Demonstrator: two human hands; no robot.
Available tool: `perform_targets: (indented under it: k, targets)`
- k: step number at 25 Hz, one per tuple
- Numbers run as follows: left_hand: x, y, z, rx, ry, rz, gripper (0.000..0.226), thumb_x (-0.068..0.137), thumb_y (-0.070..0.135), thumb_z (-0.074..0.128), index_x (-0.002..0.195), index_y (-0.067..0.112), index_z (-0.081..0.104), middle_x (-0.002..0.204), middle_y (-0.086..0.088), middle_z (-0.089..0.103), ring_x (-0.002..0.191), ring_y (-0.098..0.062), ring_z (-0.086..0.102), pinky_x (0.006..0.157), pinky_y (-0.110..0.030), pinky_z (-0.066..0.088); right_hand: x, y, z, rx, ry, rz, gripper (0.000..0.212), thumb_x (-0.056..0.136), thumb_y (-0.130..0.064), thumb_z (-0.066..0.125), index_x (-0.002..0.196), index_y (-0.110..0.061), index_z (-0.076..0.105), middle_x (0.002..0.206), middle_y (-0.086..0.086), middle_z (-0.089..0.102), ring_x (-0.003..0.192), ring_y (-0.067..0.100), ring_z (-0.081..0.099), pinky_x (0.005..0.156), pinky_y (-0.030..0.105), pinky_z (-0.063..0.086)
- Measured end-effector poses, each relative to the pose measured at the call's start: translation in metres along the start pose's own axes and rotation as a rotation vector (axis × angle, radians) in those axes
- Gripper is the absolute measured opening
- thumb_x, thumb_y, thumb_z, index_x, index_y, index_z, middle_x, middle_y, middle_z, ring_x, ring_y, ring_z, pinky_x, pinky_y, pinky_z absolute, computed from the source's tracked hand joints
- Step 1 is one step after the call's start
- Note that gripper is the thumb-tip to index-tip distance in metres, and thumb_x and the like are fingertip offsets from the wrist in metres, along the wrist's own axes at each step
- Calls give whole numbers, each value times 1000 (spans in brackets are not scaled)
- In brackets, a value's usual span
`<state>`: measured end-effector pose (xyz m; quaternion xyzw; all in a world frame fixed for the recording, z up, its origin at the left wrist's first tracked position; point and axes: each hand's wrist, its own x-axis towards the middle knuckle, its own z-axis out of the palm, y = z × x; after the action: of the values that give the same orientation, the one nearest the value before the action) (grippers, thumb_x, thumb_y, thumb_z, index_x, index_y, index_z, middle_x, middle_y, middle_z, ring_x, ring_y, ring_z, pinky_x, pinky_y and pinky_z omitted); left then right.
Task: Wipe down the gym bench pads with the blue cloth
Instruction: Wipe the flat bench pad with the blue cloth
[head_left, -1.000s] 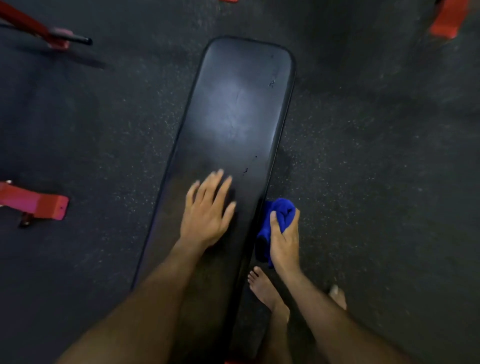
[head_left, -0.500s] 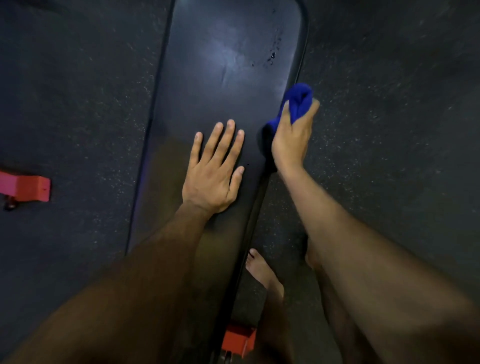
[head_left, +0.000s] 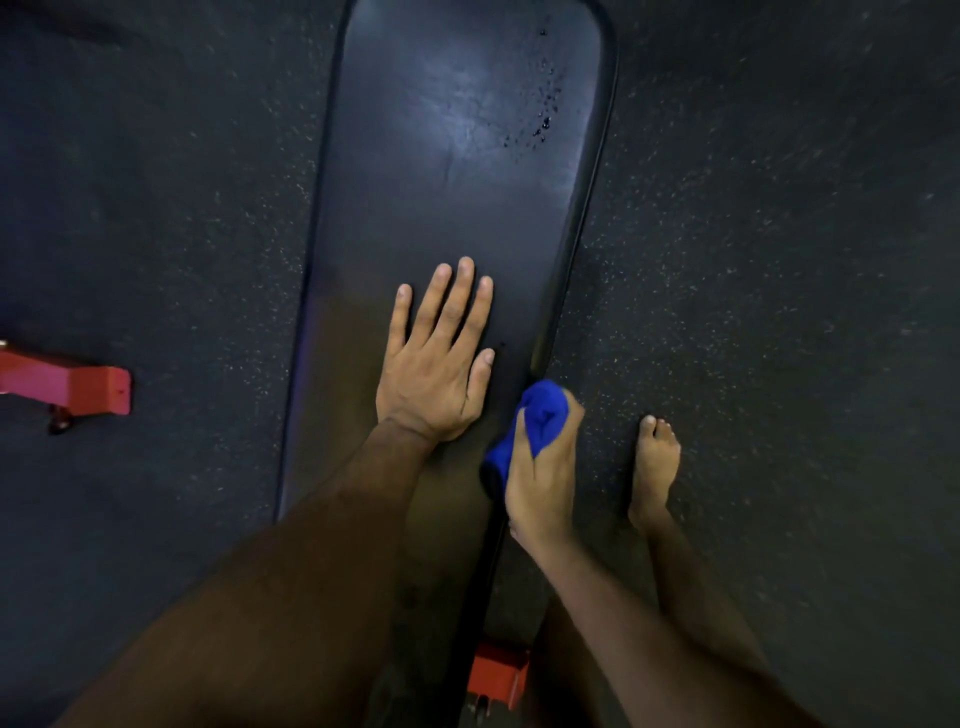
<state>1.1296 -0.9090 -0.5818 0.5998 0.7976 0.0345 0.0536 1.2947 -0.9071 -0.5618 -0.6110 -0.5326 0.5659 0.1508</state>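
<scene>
Head view: right hand (head_left: 540, 483) clutches the bunched blue cloth (head_left: 537, 423) against the bench pad (head_left: 457, 171) edge; left hand (head_left: 441, 364) lies flat alongside. Droplets (head_left: 543, 98) far beyond the grip could get missed.

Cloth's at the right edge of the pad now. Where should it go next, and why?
Probably sweep the blue cloth in the right hand forward along the bench pad toward the droplets near its far right side; they look unwiped, and the left hand lies flat, bracing.
</scene>
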Motion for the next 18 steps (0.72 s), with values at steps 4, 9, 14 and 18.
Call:
perform_targets:
  k: [4,9,14,18]
  targets:
    - [-1,1,1,7,1,-1,65,105,43,22,164,15,18,171,-10,15,159,-26,10,127,-54,10,122,-65,2,22,148,-100,37,100,-29,52,132,-14,43,130,4,55,119,21,54,98,22,38]
    - [0,1,-1,8,8,-1,65,105,42,23,164,14,20,171,-10,15,159,-26,11,127,-55,12,171,-89,0,32,163,-199,36,98,-29,51,128,-8,45,127,11,57,116,22,55,102,39,43]
    - [-1,3,-1,9,1,1,67,103,41,31,163,14,21,171,-10,16,159,-26,11,127,-54,10,35,-13,2,74,78,-18,43,98,-25,55,137,-15,43,136,7,54,125,20,52,109,41,39]
    - [-1,2,-1,0,4,-9,67,103,41,30,163,13,21,171,-10,15,159,-26,10,127,-54,9,-20,4,-1,14,29,25,39,98,-15,57,133,-22,42,129,6,57,121,21,56,108,34,41]
